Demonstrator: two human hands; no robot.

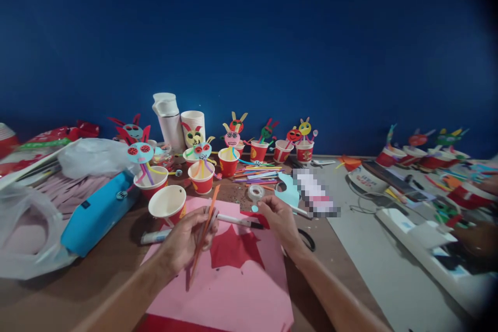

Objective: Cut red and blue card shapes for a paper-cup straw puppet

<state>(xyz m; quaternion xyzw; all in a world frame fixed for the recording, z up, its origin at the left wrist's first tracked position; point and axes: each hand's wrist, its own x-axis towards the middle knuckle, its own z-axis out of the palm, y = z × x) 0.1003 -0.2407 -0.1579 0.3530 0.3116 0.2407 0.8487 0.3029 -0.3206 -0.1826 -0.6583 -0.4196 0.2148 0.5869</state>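
**orange straws (pixel 205 244) and a small teal disc (pixel 254 208) held over a sheet of pink paper (pixel 249 295)**

the orange straws are gripped by the left hand (pixel 184 246), with the fingers (pixel 202 231) clamped around them and the lower ends angled down over the sheet. the small teal disc is pinched by the fingers (pixel 266 206) of the right hand (pixel 280 223), just above the sheet's far edge. a red paper star (pixel 233 249) lies on the pink paper, and a white marker (pixel 237 220) lies between the hands. a glue stick (pixel 155 236) is placed near the left hand, and a roll of tape (pixel 256 193) is seen just beyond the right hand. paper cups with decorated faces on straws (pixel 202 176) are lined up across the counter (pixel 124 295), beside a blue pencil case (pixel 97 212). another person's hand (pixel 476 238) is seen at the right edge, near a white power strip (pixel 420 249).
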